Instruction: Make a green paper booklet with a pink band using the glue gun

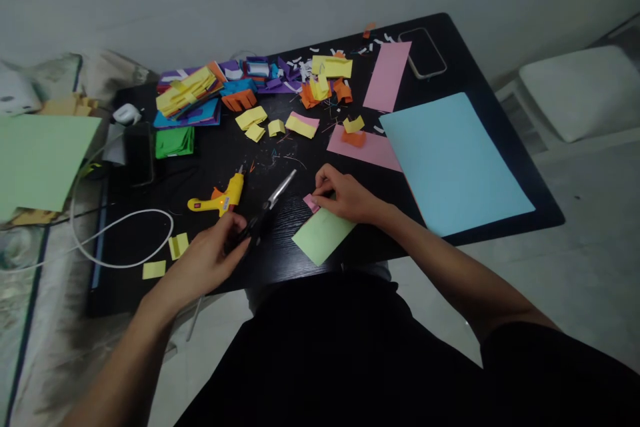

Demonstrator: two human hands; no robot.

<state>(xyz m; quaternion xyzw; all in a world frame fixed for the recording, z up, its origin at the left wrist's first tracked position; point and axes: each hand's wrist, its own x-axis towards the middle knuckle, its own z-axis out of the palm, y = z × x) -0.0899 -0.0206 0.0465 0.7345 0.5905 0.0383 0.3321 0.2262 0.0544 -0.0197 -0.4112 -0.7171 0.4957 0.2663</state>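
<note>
My left hand (219,250) is closed round the dark handles of a pair of scissors (273,199), whose blades point up and to the right over the black table. In the fingers of my right hand (341,195) is a small pink paper piece (311,203), pinched at its edge. Right below that hand lies a light green paper strip (323,237), partly under the wrist. A yellow glue gun (220,198) rests just beyond my left hand, with a small orange light on its body.
Folded coloured papers (190,95) and white scraps line the black table's (270,250) back. A blue sheet (456,163), pink strips (387,77) and a phone (423,53) lie right. A white cable (120,265) loops at left, near small yellow pieces (154,270).
</note>
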